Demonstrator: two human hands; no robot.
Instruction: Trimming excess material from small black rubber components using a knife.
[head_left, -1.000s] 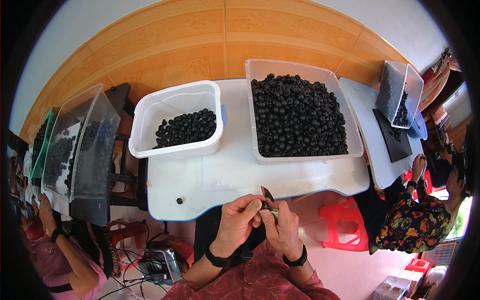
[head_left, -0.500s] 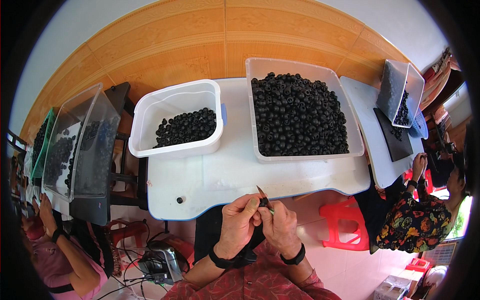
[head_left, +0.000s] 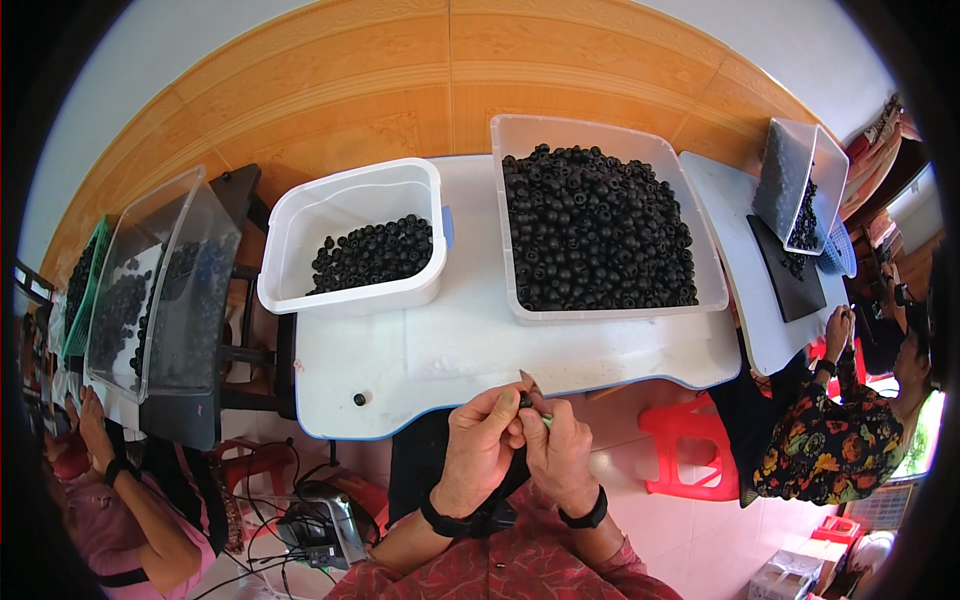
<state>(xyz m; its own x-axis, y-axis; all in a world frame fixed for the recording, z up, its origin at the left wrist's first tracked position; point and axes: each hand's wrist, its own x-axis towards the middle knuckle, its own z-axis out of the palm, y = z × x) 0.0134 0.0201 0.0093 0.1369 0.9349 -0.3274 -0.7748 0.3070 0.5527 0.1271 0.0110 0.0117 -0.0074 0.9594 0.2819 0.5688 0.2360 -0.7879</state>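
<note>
My left hand (head_left: 478,440) pinches a small black bead-like piece (head_left: 525,399) between thumb and fingers, just off the table's front edge. Close against it, my right hand (head_left: 562,452) is closed round a small knife (head_left: 531,384) with a pointed brown blade; a bit of its light green handle shows. The blade lies by the black piece, and the fingers partly hide both. Ahead to the right, a large clear bin (head_left: 612,316) is heaped with similar black pieces. A white tub (head_left: 350,302) at the left holds a smaller pile.
One loose black piece (head_left: 359,399) lies on the white table (head_left: 470,345) near its front left edge. Co-workers sit at both sides, by a clear bin (head_left: 165,290) at left and a tipped bin (head_left: 785,185) at right. A red stool (head_left: 680,440) stands right of me.
The knife blade has tilted and shifted slightly right against the black piece, which shows a bit more. Both hands stay in nearly the same place.
</note>
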